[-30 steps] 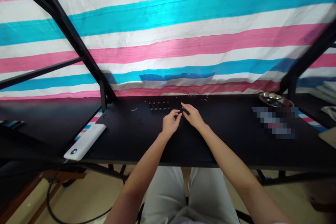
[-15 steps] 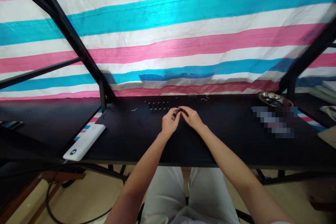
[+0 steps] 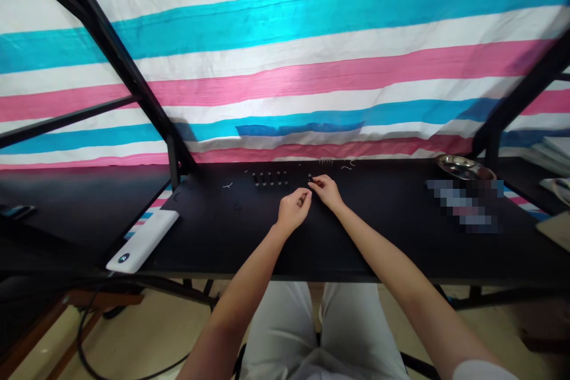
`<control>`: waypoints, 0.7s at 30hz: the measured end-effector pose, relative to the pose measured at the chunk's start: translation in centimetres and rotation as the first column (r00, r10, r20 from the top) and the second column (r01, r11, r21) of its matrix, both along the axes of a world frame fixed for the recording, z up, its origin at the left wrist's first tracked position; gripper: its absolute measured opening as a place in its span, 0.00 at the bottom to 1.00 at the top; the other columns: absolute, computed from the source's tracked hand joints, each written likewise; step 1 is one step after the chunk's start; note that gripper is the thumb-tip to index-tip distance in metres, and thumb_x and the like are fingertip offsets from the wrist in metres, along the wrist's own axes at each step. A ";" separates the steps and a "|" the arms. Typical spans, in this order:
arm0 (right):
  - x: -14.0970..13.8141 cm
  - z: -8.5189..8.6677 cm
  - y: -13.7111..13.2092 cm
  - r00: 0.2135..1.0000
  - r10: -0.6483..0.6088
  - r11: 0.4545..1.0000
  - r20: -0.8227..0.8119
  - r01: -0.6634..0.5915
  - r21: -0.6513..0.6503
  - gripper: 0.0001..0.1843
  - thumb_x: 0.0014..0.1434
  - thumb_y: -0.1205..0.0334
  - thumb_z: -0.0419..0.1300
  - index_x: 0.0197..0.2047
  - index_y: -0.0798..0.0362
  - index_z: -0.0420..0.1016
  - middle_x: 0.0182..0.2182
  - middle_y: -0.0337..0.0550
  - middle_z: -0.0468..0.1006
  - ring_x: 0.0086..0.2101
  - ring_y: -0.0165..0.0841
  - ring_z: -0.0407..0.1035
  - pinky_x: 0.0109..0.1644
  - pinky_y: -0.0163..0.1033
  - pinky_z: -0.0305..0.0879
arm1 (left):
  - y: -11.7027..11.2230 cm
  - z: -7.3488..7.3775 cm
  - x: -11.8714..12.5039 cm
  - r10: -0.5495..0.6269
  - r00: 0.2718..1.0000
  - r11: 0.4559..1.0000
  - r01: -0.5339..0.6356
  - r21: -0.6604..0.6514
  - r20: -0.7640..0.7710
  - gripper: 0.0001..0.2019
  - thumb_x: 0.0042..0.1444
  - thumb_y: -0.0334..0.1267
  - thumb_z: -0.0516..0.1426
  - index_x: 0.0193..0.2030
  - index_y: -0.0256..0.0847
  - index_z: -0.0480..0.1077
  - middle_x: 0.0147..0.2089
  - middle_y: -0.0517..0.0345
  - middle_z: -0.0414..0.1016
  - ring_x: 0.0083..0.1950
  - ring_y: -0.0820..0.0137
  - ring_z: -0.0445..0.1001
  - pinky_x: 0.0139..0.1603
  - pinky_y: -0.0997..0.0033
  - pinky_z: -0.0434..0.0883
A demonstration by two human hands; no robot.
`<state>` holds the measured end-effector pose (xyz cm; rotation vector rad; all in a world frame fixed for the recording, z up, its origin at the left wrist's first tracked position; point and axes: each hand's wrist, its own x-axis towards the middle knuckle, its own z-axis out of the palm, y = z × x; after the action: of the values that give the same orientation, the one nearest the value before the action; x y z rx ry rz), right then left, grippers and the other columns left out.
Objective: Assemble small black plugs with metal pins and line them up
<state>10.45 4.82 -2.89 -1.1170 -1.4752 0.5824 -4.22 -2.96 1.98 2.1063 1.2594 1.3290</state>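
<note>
My right hand (image 3: 328, 192) pinches a small black cylinder-like piece (image 3: 310, 178) with a pale tip, above the black tabletop (image 3: 222, 228). Just left of it and nearer to me is my left hand (image 3: 293, 210), its fingers curled and pressed together; whether anything sits in them is hidden. The two hands are close but apart. Beyond my left hand, several similar black pieces (image 3: 270, 179) with pale ends stand in a row.
A white power bank (image 3: 149, 237) lies at the table's left edge. Short pale strands (image 3: 347, 168) and a row of tiny pieces (image 3: 325, 161) are along the back. A shiny metal dish (image 3: 466, 169) sits back right, behind a blurred patch. Black frame posts flank the table.
My hands have come apart. The right hand holds the black piece, which both hands were fingering before, and the left has drawn slightly back toward me.
</note>
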 end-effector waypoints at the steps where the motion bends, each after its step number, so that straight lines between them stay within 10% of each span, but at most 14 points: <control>1: -0.1 -0.1 0.4 1.000 0.000 1.000 0.013 0.000 -0.017 0.16 0.46 0.50 0.61 0.30 0.55 0.75 0.29 0.44 0.71 0.28 0.31 0.66 0.36 0.39 0.66 | 0.0 0.0 0.0 0.003 1.000 1.000 -0.003 0.001 -0.004 0.10 0.57 0.40 0.50 0.36 0.38 0.70 0.21 0.63 0.69 0.18 0.80 0.63 0.23 0.81 0.61; 21: -3.7 0.4 5.3 0.856 0.168 0.983 0.489 -0.108 -0.148 0.09 0.50 0.59 0.60 0.23 0.53 0.67 0.23 0.35 0.70 0.24 0.26 0.60 0.29 0.32 0.53 | -0.7 0.5 -0.1 0.007 0.999 1.000 -0.006 0.029 -0.049 0.12 0.58 0.41 0.49 0.36 0.39 0.71 0.22 0.62 0.68 0.21 0.79 0.64 0.26 0.80 0.64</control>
<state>6.79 10.13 -2.48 -1.3255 -2.0054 0.5013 -4.36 -3.64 2.50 2.1690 1.2749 1.3131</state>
